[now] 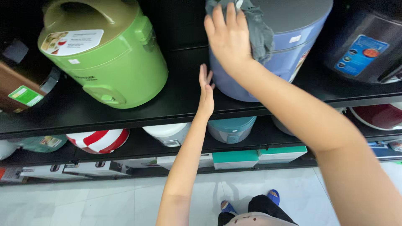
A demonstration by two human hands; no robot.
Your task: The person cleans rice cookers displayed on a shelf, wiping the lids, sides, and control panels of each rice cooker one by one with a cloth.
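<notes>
Black shop shelf (125, 113) carries the blue-violet rice cooker (289, 46), upright, directly ahead of both hands. Right hand (228, 37) presses a grey cloth (259, 29) onto its lid edge, fingers spread. Left hand (206, 90), flat and empty, touches its lower side, beside a green cooker (113, 58).

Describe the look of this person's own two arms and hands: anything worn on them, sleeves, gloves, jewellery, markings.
Both arms are bare from the frame's lower edge up to the hands; no sleeves show. The left hand and the right hand wear no gloves, and no watch, bracelet or ring is visible. The fingers are bare, with no markings to make out.
</notes>
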